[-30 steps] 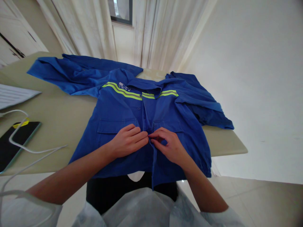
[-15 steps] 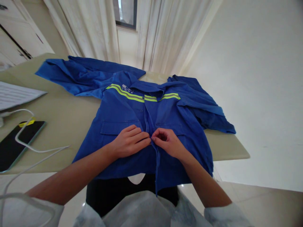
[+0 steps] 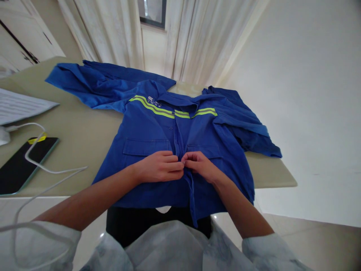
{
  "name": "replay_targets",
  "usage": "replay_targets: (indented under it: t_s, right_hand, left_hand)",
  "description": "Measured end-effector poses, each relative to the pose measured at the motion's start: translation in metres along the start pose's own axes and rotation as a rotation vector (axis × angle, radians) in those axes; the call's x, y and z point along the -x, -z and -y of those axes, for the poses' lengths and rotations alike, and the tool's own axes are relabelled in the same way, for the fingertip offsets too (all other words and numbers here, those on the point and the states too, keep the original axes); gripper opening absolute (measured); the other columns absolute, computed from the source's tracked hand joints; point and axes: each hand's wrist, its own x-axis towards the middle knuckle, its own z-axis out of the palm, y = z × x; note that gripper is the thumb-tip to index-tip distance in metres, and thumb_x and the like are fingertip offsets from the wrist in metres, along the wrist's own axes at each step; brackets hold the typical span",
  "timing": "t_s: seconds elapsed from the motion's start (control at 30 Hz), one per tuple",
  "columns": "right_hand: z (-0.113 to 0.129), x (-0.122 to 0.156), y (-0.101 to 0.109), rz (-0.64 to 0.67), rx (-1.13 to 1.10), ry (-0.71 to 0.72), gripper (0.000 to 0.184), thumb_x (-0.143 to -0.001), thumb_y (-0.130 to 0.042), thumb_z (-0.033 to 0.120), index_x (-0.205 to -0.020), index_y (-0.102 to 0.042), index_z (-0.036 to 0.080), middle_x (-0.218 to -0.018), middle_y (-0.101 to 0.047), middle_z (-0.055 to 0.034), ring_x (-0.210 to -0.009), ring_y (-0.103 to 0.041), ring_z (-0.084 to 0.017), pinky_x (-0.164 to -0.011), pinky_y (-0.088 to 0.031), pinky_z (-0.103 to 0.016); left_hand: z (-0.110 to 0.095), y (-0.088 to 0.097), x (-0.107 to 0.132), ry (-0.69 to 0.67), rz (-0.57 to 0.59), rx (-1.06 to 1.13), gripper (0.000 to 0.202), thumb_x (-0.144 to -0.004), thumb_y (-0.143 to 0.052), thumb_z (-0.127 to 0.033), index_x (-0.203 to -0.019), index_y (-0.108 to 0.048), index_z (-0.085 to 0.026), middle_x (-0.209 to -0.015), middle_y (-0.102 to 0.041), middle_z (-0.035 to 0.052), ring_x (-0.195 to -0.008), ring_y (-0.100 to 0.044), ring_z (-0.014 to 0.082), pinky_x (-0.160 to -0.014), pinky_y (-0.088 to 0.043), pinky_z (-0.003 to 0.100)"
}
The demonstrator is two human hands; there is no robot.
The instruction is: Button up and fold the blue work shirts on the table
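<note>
A blue work jacket (image 3: 149, 131) lies front up on the table, its collar at the far side and its sleeves spread out. Yellow-green and grey reflective bands cross its chest, with a white print above the left one. My left hand (image 3: 162, 166) is closed on the front placket at pocket height. Right beside it, my right hand (image 3: 200, 164) pinches the placket edge, fingertips meeting those of the left. Whatever button or buttonhole lies between the fingertips is hidden. Above the hands, the upper placket shows small dark buttons. Its lower end hangs loose over the table's near edge.
On the left of the table (image 3: 84, 141) lie a dark phone (image 3: 31, 165) with a yellow tag, a white cable (image 3: 60, 172) and a printed sheet (image 3: 24, 106). Curtains (image 3: 113, 34) hang beyond the far edge. A white wall (image 3: 313, 105) stands at the right.
Both hands stay at the placket, and their fingertips have drawn closer together. The lower placket end has swung slightly to the right. The whole view has shifted a little.
</note>
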Motion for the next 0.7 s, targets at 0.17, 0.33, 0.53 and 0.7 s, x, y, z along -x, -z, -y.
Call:
replay_targets:
  t_s: [0.17,0.33,0.53,0.7]
  right_hand:
    - [0.004,-0.004,0.010,0.103,0.007,-0.107,0.018,-0.073,-0.070,0.034,-0.080,-0.067,0.018,-0.056,-0.044,0.0091,-0.050,-0.031,-0.007,-0.044,-0.019,-0.019]
    - [0.011,-0.010,0.013,0.211,0.117,-0.101,0.017,-0.073,-0.070,0.033,-0.079,-0.067,0.018,-0.059,-0.044,0.0090,-0.050,-0.032,-0.007,-0.043,-0.022,-0.019]
    - [-0.004,0.021,0.002,-0.060,0.299,0.227,0.025,-0.093,-0.067,0.041,-0.103,-0.071,0.019,-0.082,-0.066,-0.0003,-0.068,-0.059,-0.014,-0.059,-0.048,-0.024]
    - [-0.042,0.095,-0.022,-0.271,0.558,0.687,0.076,-0.092,-0.069,0.065,-0.150,-0.052,0.020,-0.150,-0.055,-0.0186,-0.125,-0.063,-0.031,-0.101,-0.057,-0.045]
  left_hand:
    - [0.000,0.002,-0.002,-0.009,0.059,0.008,0.019,-0.107,-0.052,-0.016,-0.109,-0.069,-0.026,-0.097,-0.072,0.0026,-0.081,-0.062,0.0144,-0.070,-0.044,0.033]
    - [-0.010,0.013,-0.007,-0.045,0.095,-0.043,0.017,-0.105,-0.055,-0.014,-0.098,-0.069,-0.022,-0.095,-0.070,0.0028,-0.083,-0.061,0.0171,-0.071,-0.045,0.034]
    - [-0.082,0.012,0.007,0.356,0.152,-0.054,0.024,-0.102,-0.065,-0.031,-0.120,-0.067,-0.014,-0.115,-0.071,0.0107,-0.098,-0.066,0.0232,-0.084,-0.052,0.039]
    - [-0.135,-0.011,0.042,0.506,0.110,-0.063,0.031,-0.093,-0.077,-0.040,-0.116,-0.069,-0.021,-0.136,-0.068,0.0124,-0.132,-0.059,0.0341,-0.122,-0.035,0.062]
